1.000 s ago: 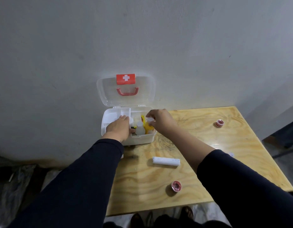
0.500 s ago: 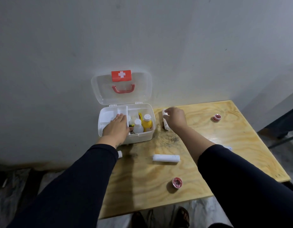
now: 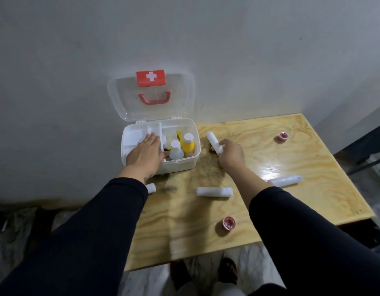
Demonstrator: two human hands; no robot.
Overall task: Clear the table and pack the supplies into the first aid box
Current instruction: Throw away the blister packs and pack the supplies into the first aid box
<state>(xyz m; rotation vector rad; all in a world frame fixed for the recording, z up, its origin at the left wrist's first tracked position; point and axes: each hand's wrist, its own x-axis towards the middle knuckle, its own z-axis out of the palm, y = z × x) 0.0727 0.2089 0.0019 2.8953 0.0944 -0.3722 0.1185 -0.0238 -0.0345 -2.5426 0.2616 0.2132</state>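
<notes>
The white first aid box (image 3: pixel 184 165) stands open at the table's far left, its clear lid (image 3: pixel 151 97) leaning on the wall. Inside stand a yellow bottle (image 3: pixel 188 145) and a white bottle (image 3: pixel 176 150). My left hand (image 3: pixel 146 153) lies flat, fingers apart, over the box's left compartments. My right hand (image 3: pixel 229 153), just right of the box, grips a white bandage roll (image 3: pixel 214 141). More white rolls lie at the table's middle (image 3: pixel 213 192), right (image 3: pixel 285 180) and left edge (image 3: pixel 151 188). Two red tape rolls lie near the front (image 3: pixel 229 222) and far right (image 3: pixel 282 137).
The plywood table (image 3: pixel 302 206) stands against a grey wall. Its front edge is close to my feet (image 3: pixel 227 270). A dark frame (image 3: pixel 364 146) stands beyond the table's right side.
My right hand has left the box, moved right and taken hold of a white bandage roll on the table. My left hand has stayed on the box.
</notes>
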